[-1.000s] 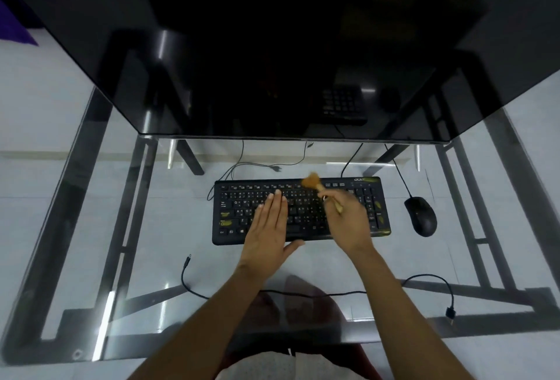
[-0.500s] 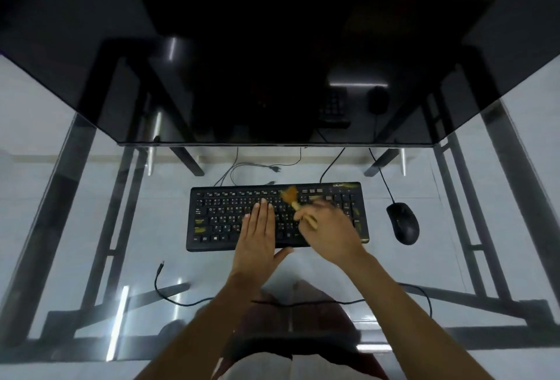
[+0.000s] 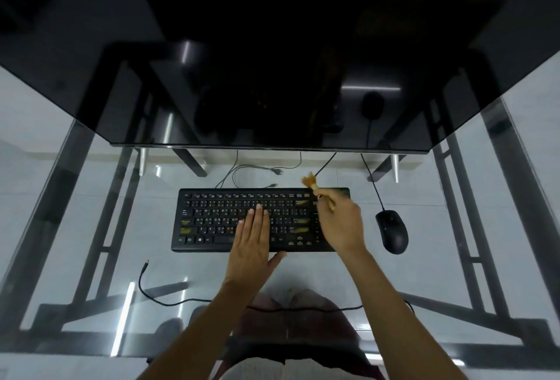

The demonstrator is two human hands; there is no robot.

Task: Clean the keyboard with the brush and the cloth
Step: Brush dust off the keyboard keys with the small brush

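Note:
A black keyboard (image 3: 212, 222) with several yellowish smudges lies flat on the glass desk. My left hand (image 3: 251, 246) rests flat on its middle keys and front edge, fingers together. My right hand (image 3: 341, 226) hovers over the keyboard's right end, gripping a small wooden-handled brush (image 3: 313, 185). The brush's tan bristles point up and away, just past the keyboard's far right edge. No cloth is in view.
A black mouse (image 3: 391, 231) sits right of the keyboard, its cable running back under a large dark monitor (image 3: 272, 76). A loose black cable (image 3: 157, 291) crosses the glass desk (image 3: 91, 228) near me. Metal frame bars show beneath the glass.
My right hand has swept the brush from the keyboard's upper middle to its far right corner. My left hand has stayed flat on the keys. The camera view shifted slightly.

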